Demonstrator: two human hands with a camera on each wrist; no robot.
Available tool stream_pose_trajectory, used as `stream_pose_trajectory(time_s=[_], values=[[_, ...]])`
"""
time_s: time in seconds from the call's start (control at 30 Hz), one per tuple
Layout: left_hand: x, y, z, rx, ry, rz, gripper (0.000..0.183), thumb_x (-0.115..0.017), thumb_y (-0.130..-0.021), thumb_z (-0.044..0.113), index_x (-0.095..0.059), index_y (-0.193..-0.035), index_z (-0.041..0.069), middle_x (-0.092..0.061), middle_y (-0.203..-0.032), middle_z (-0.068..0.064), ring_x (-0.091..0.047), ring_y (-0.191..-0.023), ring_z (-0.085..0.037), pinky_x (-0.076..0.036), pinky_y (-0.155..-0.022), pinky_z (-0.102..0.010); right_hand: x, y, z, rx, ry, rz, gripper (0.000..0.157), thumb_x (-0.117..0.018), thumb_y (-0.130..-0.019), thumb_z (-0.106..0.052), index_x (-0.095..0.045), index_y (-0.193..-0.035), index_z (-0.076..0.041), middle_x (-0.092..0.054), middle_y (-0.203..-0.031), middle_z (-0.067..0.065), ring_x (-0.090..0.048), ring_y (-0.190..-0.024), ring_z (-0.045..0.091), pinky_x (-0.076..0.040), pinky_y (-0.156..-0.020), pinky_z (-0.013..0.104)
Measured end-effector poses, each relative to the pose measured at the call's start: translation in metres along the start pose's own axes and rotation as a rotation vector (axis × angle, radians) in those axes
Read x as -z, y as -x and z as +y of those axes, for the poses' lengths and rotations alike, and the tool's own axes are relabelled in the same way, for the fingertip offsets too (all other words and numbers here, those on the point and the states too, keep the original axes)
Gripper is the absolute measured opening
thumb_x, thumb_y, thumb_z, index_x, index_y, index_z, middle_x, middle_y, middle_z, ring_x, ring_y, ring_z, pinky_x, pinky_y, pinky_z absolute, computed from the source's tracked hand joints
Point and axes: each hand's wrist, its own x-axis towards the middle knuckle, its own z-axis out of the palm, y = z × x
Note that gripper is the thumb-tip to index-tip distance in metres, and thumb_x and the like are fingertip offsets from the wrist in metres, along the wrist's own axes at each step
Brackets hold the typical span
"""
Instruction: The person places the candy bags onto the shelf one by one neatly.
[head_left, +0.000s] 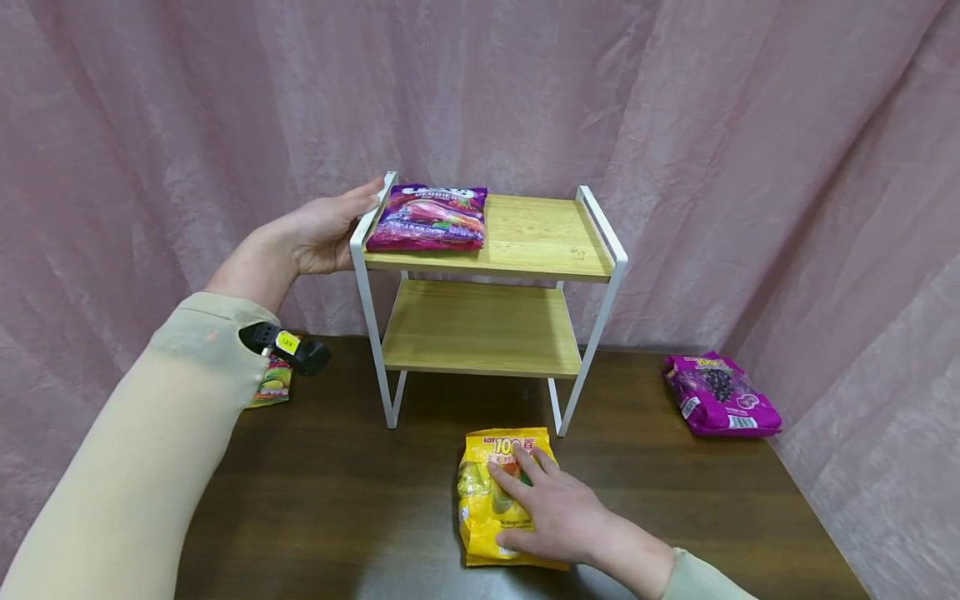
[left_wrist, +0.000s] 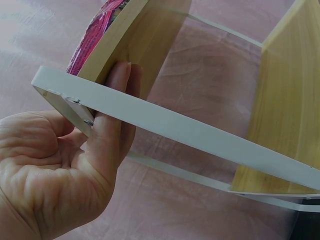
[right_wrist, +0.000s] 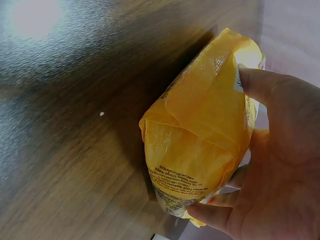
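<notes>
At the upper left corner of a two-tier shelf rack (head_left: 540, 233) with a white frame, my left hand (head_left: 330, 233) grips the side. The left wrist view shows its fingers (left_wrist: 107, 132) passing behind the white bar (left_wrist: 165, 117) and beneath the top board. Beside that hand, a purple berry candy bag (head_left: 431, 221) lies on the top board's left part. On the table before the rack is a yellow candy bag (head_left: 480, 542) marked 100. My right hand (head_left: 562, 512) rests on it with fingers spread; in the right wrist view its thumb (right_wrist: 257, 85) touches the yellow wrapper.
A magenta bag with a grape picture (head_left: 720, 396) lies at the table's right, near the curtain (head_left: 225, 100). At the left, a colourful packet (head_left: 273, 383) is partly hidden by my left arm. The lower board (head_left: 480, 325) sits above the dark wooden table (head_left: 315, 483).
</notes>
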Motion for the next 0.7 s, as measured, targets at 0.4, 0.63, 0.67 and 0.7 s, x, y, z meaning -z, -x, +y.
stream_pose_trajectory(time_s=[0.4,0.63,0.67,0.7], values=[[-0.002,0.007,0.000,0.003,-0.001,0.015,0.061,-0.041,-0.109,0.037,-0.012,-0.160,0.054,-0.067,-0.117,-0.015,-0.075,-0.083,-0.022,-0.064,-0.070,-0.035,0.000,-0.003,-0.006,-0.032,0.004,-0.047,0.086,-0.063,-0.088,-0.071,-0.031,-0.161,-0.041,-0.019,-0.169,0.010,-0.022,-0.152,0.039,-0.044,-0.106,0.064],[0.000,0.012,-0.001,0.012,-0.009,0.042,0.059,-0.039,-0.110,0.038,-0.013,-0.159,0.056,-0.066,-0.117,-0.015,-0.074,-0.081,-0.022,-0.064,-0.069,-0.035,-0.002,-0.002,-0.007,-0.008,-0.009,-0.048,0.085,-0.061,-0.089,-0.071,-0.030,-0.161,-0.040,-0.019,-0.169,0.010,-0.021,-0.152,0.039,-0.040,-0.111,0.063],[0.000,0.012,-0.002,0.008,-0.006,0.038,0.059,-0.039,-0.109,0.038,-0.013,-0.159,0.056,-0.067,-0.117,-0.015,-0.074,-0.081,-0.022,-0.064,-0.069,-0.035,-0.002,0.000,-0.007,-0.002,-0.014,-0.044,0.085,-0.061,-0.089,-0.071,-0.030,-0.162,-0.039,-0.020,-0.169,0.010,-0.021,-0.152,0.040,-0.039,-0.112,0.062],[0.000,0.012,-0.002,0.003,-0.005,0.028,0.060,-0.040,-0.110,0.037,-0.013,-0.160,0.055,-0.067,-0.117,-0.015,-0.075,-0.082,-0.022,-0.064,-0.069,-0.035,-0.001,0.001,-0.006,0.004,-0.029,-0.039,0.085,-0.061,-0.090,-0.070,-0.030,-0.162,-0.038,-0.020,-0.169,0.011,-0.021,-0.152,0.040,-0.038,-0.112,0.063]])
